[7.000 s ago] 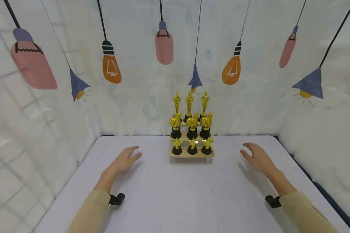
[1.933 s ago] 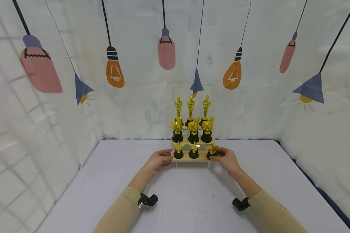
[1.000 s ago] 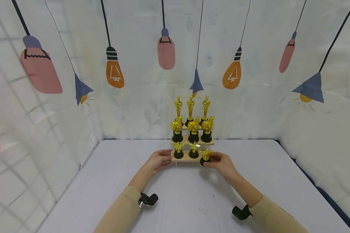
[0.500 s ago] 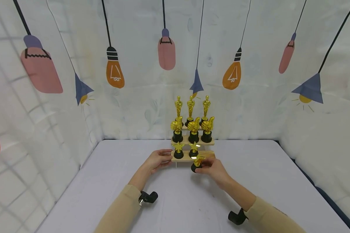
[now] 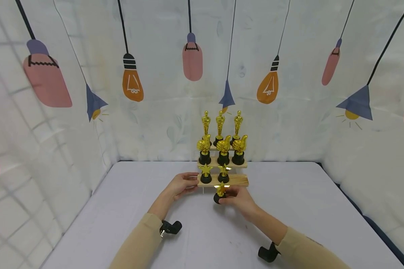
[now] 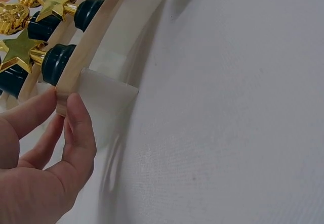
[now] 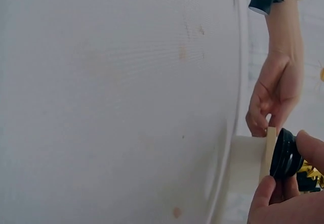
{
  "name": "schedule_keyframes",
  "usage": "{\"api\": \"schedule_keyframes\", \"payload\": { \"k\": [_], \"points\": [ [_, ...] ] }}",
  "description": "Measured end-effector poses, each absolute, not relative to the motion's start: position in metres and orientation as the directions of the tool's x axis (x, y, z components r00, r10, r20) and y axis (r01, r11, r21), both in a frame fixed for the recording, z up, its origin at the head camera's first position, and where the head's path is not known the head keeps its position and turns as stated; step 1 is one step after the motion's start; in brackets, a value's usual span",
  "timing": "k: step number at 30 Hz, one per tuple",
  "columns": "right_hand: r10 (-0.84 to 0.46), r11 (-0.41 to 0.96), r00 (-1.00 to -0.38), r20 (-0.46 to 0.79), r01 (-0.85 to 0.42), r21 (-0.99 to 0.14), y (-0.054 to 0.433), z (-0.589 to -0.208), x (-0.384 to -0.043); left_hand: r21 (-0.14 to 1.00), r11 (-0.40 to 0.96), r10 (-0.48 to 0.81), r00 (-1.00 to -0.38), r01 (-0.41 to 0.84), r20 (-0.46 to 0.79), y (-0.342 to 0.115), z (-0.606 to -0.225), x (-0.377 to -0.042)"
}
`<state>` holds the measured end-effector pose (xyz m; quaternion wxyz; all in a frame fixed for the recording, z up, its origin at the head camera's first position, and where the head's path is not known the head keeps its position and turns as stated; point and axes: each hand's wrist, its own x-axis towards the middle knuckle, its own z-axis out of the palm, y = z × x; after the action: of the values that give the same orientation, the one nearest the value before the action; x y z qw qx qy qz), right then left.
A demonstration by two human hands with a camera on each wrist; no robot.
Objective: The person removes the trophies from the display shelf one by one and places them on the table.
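My left hand [image 5: 183,185] pinches the left end of the bottom shelf of a wooden tiered stand [image 5: 239,180]; in the left wrist view, thumb and fingers close on the shelf board [image 6: 93,44]. With its fingertips my right hand [image 5: 239,201] grips a small gold star trophy [image 5: 220,190] by its black base [image 7: 286,155], in front of the bottom shelf. Two more star trophies, one at the left [image 5: 206,174] and one in the middle [image 5: 223,174], stand on that shelf, whose right end is bare. Gold thumbs-up trophies [image 5: 223,149] fill the middle tier.
Gold figure trophies [image 5: 220,125] stand on the top tier. A white cloth covers the table [image 5: 148,239]. Behind it hangs a backdrop [image 5: 161,123] printed with lamps. Each wrist carries a black camera, such as the right one [image 5: 268,253].
Both hands came in to the stand from the sides. The right hand took the rightmost star trophy off the bottom shelf and moved it left and toward me. The left hand stays at the shelf end.
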<state>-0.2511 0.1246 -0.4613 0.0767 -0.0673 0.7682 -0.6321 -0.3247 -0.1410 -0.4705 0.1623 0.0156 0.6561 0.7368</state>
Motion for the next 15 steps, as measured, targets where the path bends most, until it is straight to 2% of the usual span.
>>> {"api": "schedule_keyframes", "payload": {
  "k": [7,15],
  "points": [
    [-0.213,0.17,-0.977,-0.03,-0.007,-0.985,0.117,-0.465,-0.251,0.973,-0.085,0.256,-0.949,-0.213,-0.185,-0.141,-0.47,-0.326],
    [-0.199,0.231,-0.978,-0.058,0.011,-0.973,0.106,-0.465,-0.252,0.972,-0.088,0.262,-0.946,-0.218,-0.189,-0.141,-0.47,-0.325]
  ]
}}
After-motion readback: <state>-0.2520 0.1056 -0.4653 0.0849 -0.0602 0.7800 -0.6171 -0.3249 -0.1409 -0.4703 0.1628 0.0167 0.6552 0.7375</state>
